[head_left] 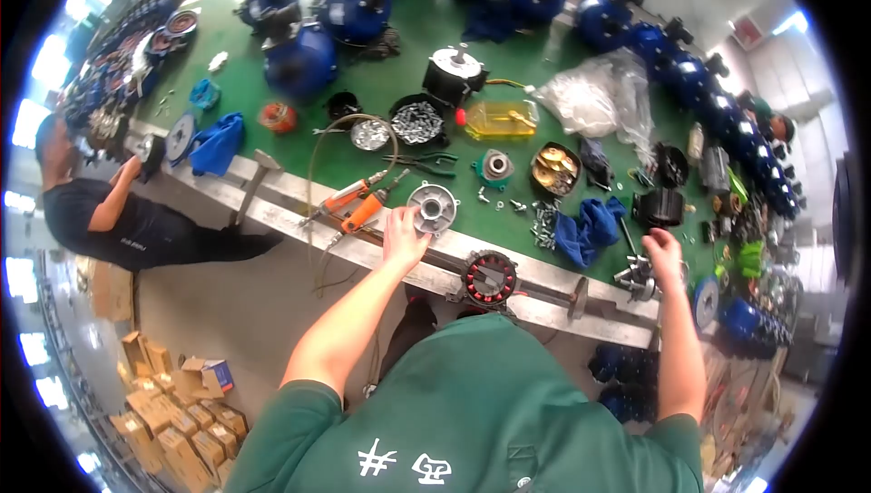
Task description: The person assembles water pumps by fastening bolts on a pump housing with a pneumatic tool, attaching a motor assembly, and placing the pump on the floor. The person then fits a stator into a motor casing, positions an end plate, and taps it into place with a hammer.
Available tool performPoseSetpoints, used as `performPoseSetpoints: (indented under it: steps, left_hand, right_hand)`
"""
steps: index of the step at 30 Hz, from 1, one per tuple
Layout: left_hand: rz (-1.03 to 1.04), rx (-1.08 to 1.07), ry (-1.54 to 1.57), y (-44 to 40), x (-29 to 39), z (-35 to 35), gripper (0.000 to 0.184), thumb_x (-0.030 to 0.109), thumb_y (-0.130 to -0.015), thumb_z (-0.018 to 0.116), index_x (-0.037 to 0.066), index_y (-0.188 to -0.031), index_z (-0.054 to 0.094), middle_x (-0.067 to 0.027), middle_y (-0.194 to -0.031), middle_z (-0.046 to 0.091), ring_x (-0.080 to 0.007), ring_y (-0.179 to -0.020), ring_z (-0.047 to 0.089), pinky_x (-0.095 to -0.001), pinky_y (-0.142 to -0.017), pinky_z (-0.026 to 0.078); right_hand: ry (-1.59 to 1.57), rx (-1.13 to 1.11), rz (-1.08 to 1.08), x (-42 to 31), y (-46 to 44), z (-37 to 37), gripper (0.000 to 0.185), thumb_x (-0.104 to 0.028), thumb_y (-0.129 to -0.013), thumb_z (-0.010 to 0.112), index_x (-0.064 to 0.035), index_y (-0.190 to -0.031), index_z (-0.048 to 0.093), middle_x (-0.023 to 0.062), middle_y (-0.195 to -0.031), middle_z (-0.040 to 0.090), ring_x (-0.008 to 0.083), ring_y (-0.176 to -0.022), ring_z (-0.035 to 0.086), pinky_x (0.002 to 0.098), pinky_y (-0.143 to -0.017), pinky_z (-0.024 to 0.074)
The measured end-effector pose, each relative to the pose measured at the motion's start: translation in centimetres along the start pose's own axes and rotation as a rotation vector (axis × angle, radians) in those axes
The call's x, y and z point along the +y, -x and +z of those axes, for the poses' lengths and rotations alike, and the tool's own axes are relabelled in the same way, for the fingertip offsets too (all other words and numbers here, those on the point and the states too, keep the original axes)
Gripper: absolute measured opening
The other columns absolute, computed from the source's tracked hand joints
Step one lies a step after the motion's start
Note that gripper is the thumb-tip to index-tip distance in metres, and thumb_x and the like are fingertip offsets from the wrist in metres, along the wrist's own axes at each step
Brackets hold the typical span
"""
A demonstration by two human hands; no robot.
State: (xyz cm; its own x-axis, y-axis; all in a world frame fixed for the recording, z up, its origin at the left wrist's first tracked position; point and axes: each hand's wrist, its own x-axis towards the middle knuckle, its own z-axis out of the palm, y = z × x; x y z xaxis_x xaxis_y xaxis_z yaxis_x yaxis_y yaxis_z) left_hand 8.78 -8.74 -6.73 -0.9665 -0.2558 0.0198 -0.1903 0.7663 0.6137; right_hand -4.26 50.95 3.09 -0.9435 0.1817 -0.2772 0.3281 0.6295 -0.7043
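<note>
My left hand (404, 237) has its fingers on the left rim of a round silver metal cover (433, 208) at the bench's front edge. Out to the right, my right hand (664, 253) is raised beside a silver finned metal part (638, 277); its fingers are curled, and what they hold, if anything, is too small to tell. Between my arms, a round stator with red windings (490, 278) rests on the metal rail. A black cylindrical part (659, 207) lies just beyond my right hand, with a blue cloth (590, 232) to its left.
Orange power tools (363, 212) and a hammer (257, 180) lie left of the cover. Beyond are screw bowls (417, 121), a yellow bottle (501, 119) and blue housings (354, 8). A co-worker (118, 212) stands at the left. Cardboard boxes (186, 429) lie on the floor.
</note>
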Motion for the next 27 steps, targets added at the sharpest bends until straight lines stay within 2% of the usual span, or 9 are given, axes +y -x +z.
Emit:
performPoseSetpoints:
  steps: [4, 7, 11, 15, 18, 21, 23, 24, 27]
  left_hand:
    - [0.193, -0.179, -0.240, -2.8, 2.5, -0.4, 0.088, 0.024, -0.064, 0.088, 0.015, -0.141, 0.046, -0.0125, -0.134, 0.048, -0.0333, -0.129, 0.044, -0.0506, -0.106, 0.038]
    - [0.204, -0.327, -0.345, -4.2, 2.7, 0.3, 0.092, 0.023, -0.062, 0.089, 0.017, -0.143, 0.045, -0.0138, -0.134, 0.048, -0.0345, -0.128, 0.044, -0.0494, -0.104, 0.040]
    - [0.238, -0.371, -0.381, -4.7, 3.2, 0.6, 0.087, 0.013, -0.066, 0.080, 0.016, -0.145, 0.044, -0.0184, -0.127, 0.049, -0.0381, -0.124, 0.046, -0.0481, -0.105, 0.042]
    - [0.153, -0.404, -0.285, -5.6, 3.5, 0.3, 0.096, 0.023, -0.062, 0.084, 0.014, -0.147, 0.040, -0.0219, -0.130, 0.048, -0.0410, -0.124, 0.045, -0.0494, -0.108, 0.041]
    - [-0.068, -0.386, 0.108, -6.9, 3.7, 0.9, 0.103, 0.034, -0.060, 0.084, 0.009, -0.148, 0.036, -0.0254, -0.133, 0.049, -0.0428, -0.124, 0.048, -0.0487, -0.108, 0.042]
    - [-0.306, -0.640, 0.951, -6.5, 6.9, -0.6, 0.092, 0.030, -0.075, 0.082, 0.006, -0.149, 0.033, -0.0225, -0.133, 0.055, -0.0309, -0.119, 0.058, -0.0445, -0.106, 0.043]
    - [-0.314, -0.794, 1.207, -5.4, 10.6, -2.5, 0.083, 0.025, -0.084, 0.077, 0.005, -0.150, 0.031, -0.0198, -0.133, 0.054, -0.0268, -0.120, 0.057, -0.0440, -0.104, 0.044]
    - [-0.279, -0.851, 1.304, -4.7, 12.4, -3.2, 0.078, 0.023, -0.087, 0.072, 0.004, -0.150, 0.029, -0.0198, -0.135, 0.053, -0.0313, -0.123, 0.055, -0.0498, -0.104, 0.046]
    - [-0.330, -0.993, 1.434, -2.7, 16.5, -5.3, 0.070, 0.028, -0.091, 0.068, 0.005, -0.147, 0.034, -0.0148, -0.135, 0.053, -0.0260, -0.121, 0.057, -0.0454, -0.100, 0.049]
  right_hand:
    - [-0.108, -0.145, -0.005, -7.6, 11.4, 8.7, 0.040, -0.015, -0.085, 0.078, -0.0007, -0.121, 0.067, 0.0098, -0.113, 0.071, 0.0180, -0.104, 0.066, 0.0328, -0.093, 0.0518]
    - [-0.245, -0.209, 0.087, -8.2, 15.5, 14.4, 0.041, -0.015, -0.085, 0.079, -0.0006, -0.122, 0.066, 0.0105, -0.116, 0.070, 0.0186, -0.106, 0.066, 0.0337, -0.095, 0.0523]
    - [-0.227, -0.156, -0.042, -9.1, 18.4, 18.8, 0.043, -0.015, -0.085, 0.079, 0.0014, -0.122, 0.064, 0.0124, -0.116, 0.069, 0.0198, -0.106, 0.066, 0.0327, -0.091, 0.0546]
    - [-0.302, -0.094, -0.075, -10.0, 19.3, 20.6, 0.044, -0.016, -0.086, 0.079, 0.0012, -0.124, 0.063, 0.0126, -0.119, 0.067, 0.0194, -0.106, 0.066, 0.0324, -0.089, 0.0561]
    - [-0.267, -0.125, -0.118, -11.8, 19.5, 20.3, 0.052, -0.020, -0.083, 0.082, 0.0006, -0.127, 0.062, 0.0163, -0.127, 0.063, 0.0253, -0.116, 0.062, 0.0374, -0.099, 0.0527]
    - [-0.016, -0.085, -0.402, -15.4, 19.4, 19.5, 0.074, -0.026, -0.075, 0.088, -0.0013, -0.137, 0.055, 0.0201, -0.143, 0.051, 0.0325, -0.133, 0.050, 0.0428, -0.112, 0.0428]
    - [-0.028, -0.134, -0.476, -16.8, 18.6, 19.7, 0.101, -0.034, -0.066, 0.093, -0.0043, -0.148, 0.043, 0.0208, -0.155, 0.036, 0.0358, -0.145, 0.034, 0.0456, -0.119, 0.0320]
    - [-0.076, -0.159, -0.496, -17.3, 18.3, 19.8, 0.111, -0.031, -0.063, 0.094, -0.0071, -0.154, 0.034, 0.0173, -0.160, 0.030, 0.0322, -0.148, 0.029, 0.0436, -0.122, 0.0253]
    - [-0.110, -0.204, -0.540, -18.1, 17.4, 19.2, 0.121, -0.041, -0.057, 0.096, -0.0053, -0.154, 0.032, 0.0201, -0.159, 0.029, 0.0355, -0.148, 0.028, 0.0459, -0.120, 0.0298]
